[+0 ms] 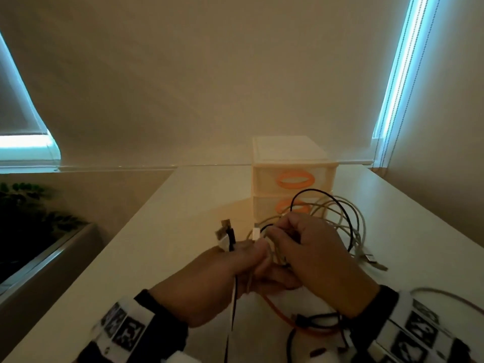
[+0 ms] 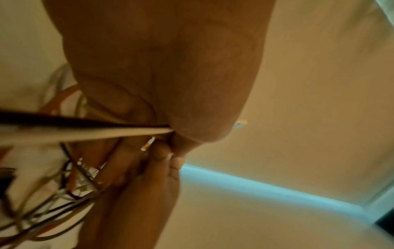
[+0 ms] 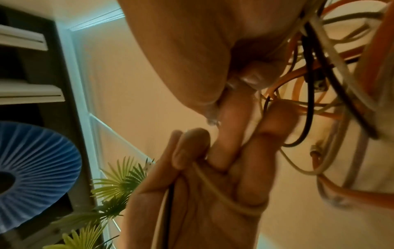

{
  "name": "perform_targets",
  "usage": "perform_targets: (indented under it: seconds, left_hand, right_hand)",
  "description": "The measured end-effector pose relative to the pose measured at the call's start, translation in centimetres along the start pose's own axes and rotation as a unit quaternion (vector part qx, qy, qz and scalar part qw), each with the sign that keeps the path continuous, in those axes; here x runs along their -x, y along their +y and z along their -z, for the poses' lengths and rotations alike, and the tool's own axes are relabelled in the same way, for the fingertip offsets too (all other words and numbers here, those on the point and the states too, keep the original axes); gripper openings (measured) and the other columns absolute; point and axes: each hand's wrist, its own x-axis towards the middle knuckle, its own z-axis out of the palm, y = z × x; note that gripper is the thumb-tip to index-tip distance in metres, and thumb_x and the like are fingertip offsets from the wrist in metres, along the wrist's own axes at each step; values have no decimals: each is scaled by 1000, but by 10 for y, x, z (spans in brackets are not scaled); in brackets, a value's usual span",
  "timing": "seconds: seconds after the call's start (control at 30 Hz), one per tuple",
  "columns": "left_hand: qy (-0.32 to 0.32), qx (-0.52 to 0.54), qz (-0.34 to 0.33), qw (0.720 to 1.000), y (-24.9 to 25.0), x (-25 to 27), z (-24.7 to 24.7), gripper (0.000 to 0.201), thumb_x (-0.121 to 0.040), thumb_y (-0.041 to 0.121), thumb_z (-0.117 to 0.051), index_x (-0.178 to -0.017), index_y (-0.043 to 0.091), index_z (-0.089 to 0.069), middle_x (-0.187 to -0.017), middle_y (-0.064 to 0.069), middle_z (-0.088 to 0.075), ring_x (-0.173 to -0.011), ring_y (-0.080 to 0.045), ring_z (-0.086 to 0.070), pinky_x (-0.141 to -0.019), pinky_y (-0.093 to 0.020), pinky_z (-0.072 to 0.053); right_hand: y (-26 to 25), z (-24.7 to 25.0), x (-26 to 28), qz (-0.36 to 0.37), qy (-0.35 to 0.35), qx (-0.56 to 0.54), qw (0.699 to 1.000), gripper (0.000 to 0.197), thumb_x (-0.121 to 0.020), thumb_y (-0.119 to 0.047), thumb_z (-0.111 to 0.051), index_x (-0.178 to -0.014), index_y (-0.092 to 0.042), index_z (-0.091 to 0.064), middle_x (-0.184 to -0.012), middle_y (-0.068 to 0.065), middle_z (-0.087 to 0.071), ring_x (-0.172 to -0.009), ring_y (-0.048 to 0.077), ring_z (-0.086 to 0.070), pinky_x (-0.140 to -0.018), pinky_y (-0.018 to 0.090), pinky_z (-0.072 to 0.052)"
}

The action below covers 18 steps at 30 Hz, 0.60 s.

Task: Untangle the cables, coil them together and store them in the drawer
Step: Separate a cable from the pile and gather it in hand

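Overhead, beige wall, white table

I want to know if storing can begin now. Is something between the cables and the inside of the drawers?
Yes. Both orange-handled drawers of the drawer unit are shut, so their fronts block the way. The cables are also still tangled, held by the left hand and right hand.
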Motion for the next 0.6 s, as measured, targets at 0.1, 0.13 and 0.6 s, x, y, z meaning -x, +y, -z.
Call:
perform_targets:
  seconds: [0.1,0.13,0.6]
  left_hand:
    - [77,21,-76,994,-3,-7,-2,42,-106,35,-44,-78,6,-53,-101,-23,-56,-112,-44,-57,-107,-48,-46]
    - [96,54,-101,989,0,-8,-1,40,-106,36,-43,-80,7,-49,-98,-21,-55,-108,-40,-57,-103,-46,-47]
    - [117,332,-228,908,32,6,32,39,-108,38,-34,-85,17,-56,-78,3,-61,-74,-16,-62,-66,-27,-54]
  right_hand:
    - [-9,1,7,34,-8,-38,999,12,-97,-25,-62,-89,-26,-70,-75,-14,-68,-75,-1,-64,-63,9,-46]
    - [-12,0,10,44,-42,-53,997,14,-99,-23,-58,-93,-28,-70,-77,-16,-68,-75,0,-64,-63,10,-47]
    - [10,0,9,90,-189,41,977,28,-104,-39,-45,-85,-25,-60,-72,-1,-56,-64,17,-52,-63,36,-47]
